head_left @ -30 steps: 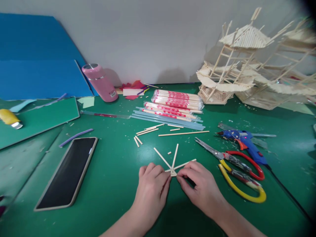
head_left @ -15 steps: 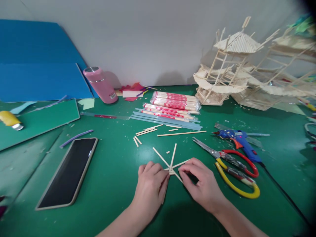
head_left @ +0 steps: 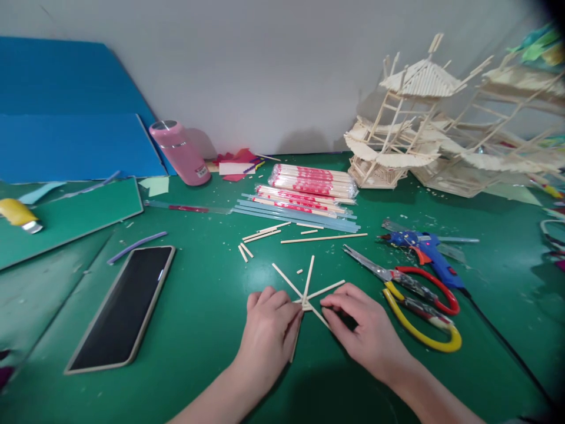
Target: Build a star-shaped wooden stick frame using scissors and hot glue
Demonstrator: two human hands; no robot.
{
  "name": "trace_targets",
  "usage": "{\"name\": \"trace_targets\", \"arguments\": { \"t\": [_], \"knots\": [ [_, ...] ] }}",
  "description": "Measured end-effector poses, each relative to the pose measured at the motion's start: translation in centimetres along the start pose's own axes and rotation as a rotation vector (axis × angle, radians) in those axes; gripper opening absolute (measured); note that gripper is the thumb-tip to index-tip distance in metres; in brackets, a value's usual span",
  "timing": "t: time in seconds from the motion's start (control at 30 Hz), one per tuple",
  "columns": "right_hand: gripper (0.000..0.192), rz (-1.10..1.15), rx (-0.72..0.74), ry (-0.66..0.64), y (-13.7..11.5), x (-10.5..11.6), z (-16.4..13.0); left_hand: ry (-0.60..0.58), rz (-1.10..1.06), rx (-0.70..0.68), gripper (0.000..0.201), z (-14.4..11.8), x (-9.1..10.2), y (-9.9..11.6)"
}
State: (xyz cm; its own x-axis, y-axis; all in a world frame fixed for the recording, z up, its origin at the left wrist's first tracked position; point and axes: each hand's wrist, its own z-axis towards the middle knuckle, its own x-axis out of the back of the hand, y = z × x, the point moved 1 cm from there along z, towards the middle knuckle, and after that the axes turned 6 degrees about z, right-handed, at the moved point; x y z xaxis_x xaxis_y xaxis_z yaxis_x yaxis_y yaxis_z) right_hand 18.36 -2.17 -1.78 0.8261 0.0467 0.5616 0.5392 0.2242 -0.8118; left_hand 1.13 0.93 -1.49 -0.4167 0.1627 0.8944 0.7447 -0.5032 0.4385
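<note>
A star of thin wooden sticks (head_left: 306, 301), joined near the middle, lies on the green tabletop between my hands. My left hand (head_left: 270, 330) is closed at its left side, the thumb and fingers gripping sticks close to the centre and hiding part of them. One stick points down from under that thumb. On the right, my right hand (head_left: 359, 323) has its thumb and forefinger curled into a pinch beside the lower right stick, whose end goes under the hand. Whatever is in that pinch is hidden. A tiny stick offcut (head_left: 299, 271) rests above the star.
Red-and-yellow-handled pliers (head_left: 397, 288) and a blue glue gun (head_left: 426, 247) lie at right. Behind are loose sticks (head_left: 324, 238), clear glue sticks (head_left: 300, 217) and wrapped chopsticks (head_left: 313, 180). A phone (head_left: 123, 309), pink flask (head_left: 180, 153) and stick-built tower (head_left: 397, 129) stand or lie around.
The right hand has shifted very slightly right, showing more of the upper right stick's tip. My left hand stays at the star's centre. The view has moved a little.
</note>
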Motion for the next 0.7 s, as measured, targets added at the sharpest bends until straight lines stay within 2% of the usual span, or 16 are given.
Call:
{"name": "trace_targets", "arguments": {
  "t": [0.43,0.7],
  "knots": [
    [0.016,-0.143,0.054,-0.096,0.42,-1.14,0.84,-0.030,0.001,0.035,0.024,-0.03,0.15,0.24],
    [0.016,-0.171,0.045,-0.111,0.75,-1.18,0.74,-0.015,0.003,0.060,0.016,-0.56,0.40,0.31]
  ]
}}
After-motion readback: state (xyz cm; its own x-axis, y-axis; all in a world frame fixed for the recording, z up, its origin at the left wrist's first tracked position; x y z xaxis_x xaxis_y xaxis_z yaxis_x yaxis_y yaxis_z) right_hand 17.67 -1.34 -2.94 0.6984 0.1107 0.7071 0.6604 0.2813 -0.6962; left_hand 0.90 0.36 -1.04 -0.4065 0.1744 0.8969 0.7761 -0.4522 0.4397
